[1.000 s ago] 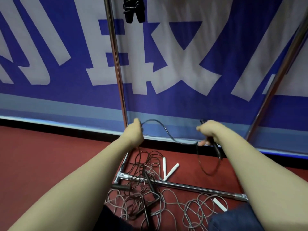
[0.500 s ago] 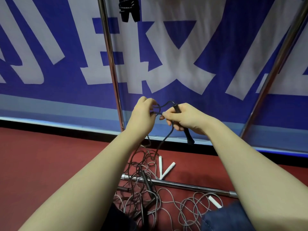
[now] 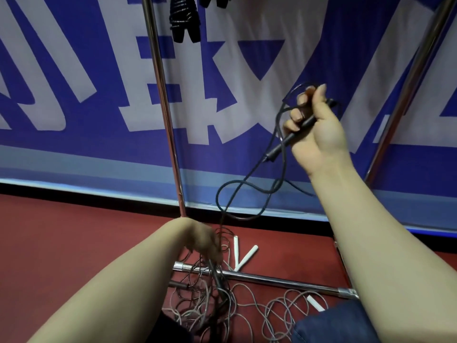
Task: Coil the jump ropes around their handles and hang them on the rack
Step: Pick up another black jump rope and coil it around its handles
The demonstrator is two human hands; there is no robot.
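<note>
My right hand (image 3: 312, 127) is raised in front of the banner and grips a black jump-rope handle (image 3: 291, 134), with a loop of its black cord (image 3: 249, 191) caught under the fingers. The cord hangs down in loose loops to the floor pile. My left hand (image 3: 202, 241) is low, down in the tangle of ropes (image 3: 212, 303) on the red floor; its fingers are blurred and hidden among the cords. A coiled black rope (image 3: 184, 18) hangs from the rack at the top.
A chrome rack has an upright pole (image 3: 163, 115), a slanted right pole (image 3: 408, 90) and a base bar (image 3: 272, 278) on the floor. White handles (image 3: 243, 256) lie beside the tangle. A blue and white banner stands behind. My jeans-clad knee (image 3: 329, 323) is at the bottom right.
My hands, which met at chest height, have parted. The right hand rose to the right with the black handle, and the left hand dropped into the pile on the floor.
</note>
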